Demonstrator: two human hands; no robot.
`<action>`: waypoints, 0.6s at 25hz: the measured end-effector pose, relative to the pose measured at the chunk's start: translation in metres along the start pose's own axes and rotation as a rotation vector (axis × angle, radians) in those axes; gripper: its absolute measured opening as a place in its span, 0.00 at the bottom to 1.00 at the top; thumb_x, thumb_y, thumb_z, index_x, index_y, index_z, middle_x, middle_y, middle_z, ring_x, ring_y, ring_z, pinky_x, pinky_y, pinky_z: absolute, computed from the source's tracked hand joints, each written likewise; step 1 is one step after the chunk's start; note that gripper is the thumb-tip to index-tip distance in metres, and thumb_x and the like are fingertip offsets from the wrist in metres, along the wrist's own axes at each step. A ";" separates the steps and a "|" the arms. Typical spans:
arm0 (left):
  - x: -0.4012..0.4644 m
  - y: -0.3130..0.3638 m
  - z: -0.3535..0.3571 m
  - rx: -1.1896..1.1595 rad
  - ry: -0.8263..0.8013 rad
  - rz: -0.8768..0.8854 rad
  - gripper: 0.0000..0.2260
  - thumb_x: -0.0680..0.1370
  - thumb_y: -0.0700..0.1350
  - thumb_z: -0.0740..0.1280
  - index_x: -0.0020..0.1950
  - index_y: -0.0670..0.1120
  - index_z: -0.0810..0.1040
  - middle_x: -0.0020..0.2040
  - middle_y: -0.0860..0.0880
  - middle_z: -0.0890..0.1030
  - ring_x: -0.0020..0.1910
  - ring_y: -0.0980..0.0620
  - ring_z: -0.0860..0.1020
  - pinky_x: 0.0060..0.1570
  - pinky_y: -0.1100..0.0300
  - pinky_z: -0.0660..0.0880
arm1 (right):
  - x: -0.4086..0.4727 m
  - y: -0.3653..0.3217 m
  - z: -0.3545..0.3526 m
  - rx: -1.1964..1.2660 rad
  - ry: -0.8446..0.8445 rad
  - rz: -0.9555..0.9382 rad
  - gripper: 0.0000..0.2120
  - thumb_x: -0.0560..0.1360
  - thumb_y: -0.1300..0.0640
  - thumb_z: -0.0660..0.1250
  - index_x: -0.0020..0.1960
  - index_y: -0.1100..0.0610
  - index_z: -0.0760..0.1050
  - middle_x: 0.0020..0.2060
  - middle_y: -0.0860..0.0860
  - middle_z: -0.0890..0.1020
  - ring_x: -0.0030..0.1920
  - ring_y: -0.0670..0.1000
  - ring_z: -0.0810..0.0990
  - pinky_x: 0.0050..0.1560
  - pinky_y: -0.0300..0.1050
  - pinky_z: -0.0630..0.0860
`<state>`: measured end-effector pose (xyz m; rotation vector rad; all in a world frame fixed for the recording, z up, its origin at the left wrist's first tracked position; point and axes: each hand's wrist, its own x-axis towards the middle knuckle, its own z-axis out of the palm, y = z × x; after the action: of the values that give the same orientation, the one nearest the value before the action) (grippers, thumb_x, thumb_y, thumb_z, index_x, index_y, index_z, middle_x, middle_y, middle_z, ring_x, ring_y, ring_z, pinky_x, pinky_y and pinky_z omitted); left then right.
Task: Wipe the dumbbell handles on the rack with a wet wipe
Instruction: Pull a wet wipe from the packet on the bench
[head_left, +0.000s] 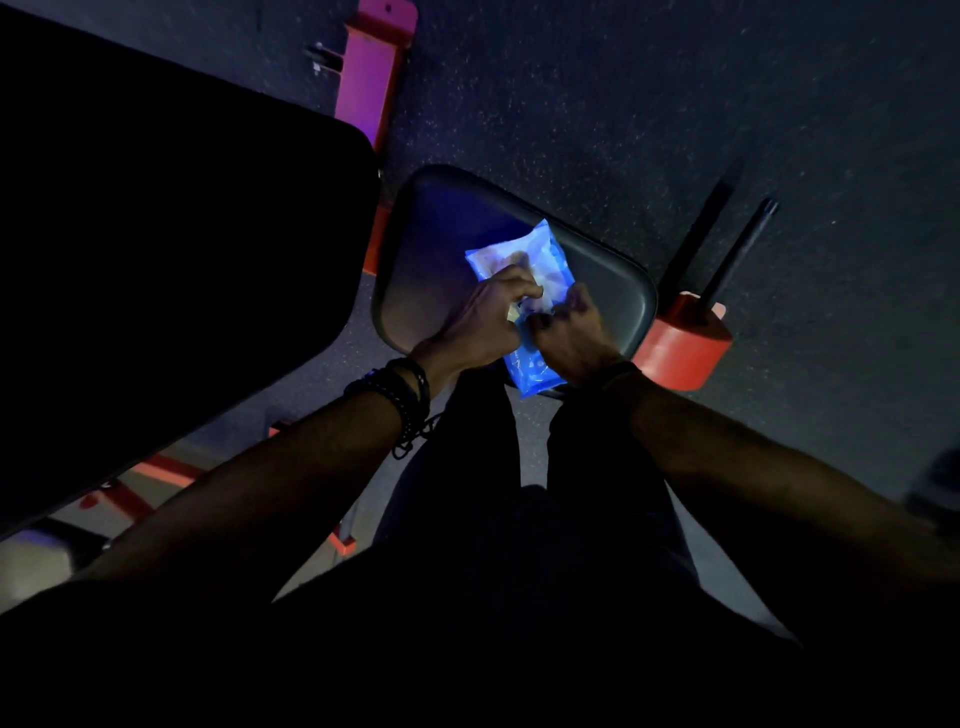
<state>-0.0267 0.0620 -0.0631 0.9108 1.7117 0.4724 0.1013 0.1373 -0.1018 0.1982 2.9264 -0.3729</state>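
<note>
A blue pack of wet wipes (524, 254) lies on the dark seat pad (441, 234) of a gym bench, lit by bluish light. My left hand (483, 322) lies on the pack's middle with its fingers curled, pinching at the pack's opening. My right hand (571, 332) sits on the pack's right side, fingers curled and gripping it there. Both hands hide the centre of the pack. No dumbbell rack or dumbbell is in view.
The bench's large black back pad (171, 260) fills the left. Red frame parts (680, 343) stick out right of the seat, and a pink-lit frame bar (369, 73) lies at the top. A black bar (737, 249) slants over the speckled rubber floor (675, 104). My legs stand below.
</note>
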 end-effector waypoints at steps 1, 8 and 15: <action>-0.001 0.002 0.000 -0.015 0.005 0.000 0.23 0.62 0.27 0.61 0.55 0.33 0.80 0.57 0.38 0.78 0.60 0.53 0.72 0.54 0.80 0.64 | -0.003 0.000 0.004 -0.025 0.035 -0.003 0.12 0.63 0.67 0.57 0.32 0.57 0.78 0.21 0.54 0.74 0.20 0.51 0.70 0.40 0.48 0.62; -0.003 0.001 0.001 -0.053 0.027 0.008 0.26 0.61 0.33 0.59 0.57 0.34 0.80 0.58 0.39 0.79 0.57 0.55 0.75 0.54 0.79 0.65 | -0.011 -0.003 0.007 0.096 0.041 0.131 0.13 0.64 0.62 0.70 0.47 0.61 0.71 0.26 0.54 0.78 0.24 0.54 0.73 0.36 0.44 0.72; -0.003 0.002 0.000 -0.022 0.000 0.000 0.27 0.61 0.37 0.59 0.59 0.33 0.79 0.62 0.39 0.77 0.66 0.51 0.71 0.59 0.79 0.62 | -0.029 -0.013 -0.005 0.072 0.314 0.255 0.04 0.76 0.62 0.58 0.43 0.60 0.68 0.27 0.54 0.72 0.22 0.55 0.70 0.33 0.46 0.72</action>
<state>-0.0255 0.0611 -0.0597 0.8950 1.7032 0.4910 0.1263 0.1230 -0.0886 0.6921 3.1356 -0.4420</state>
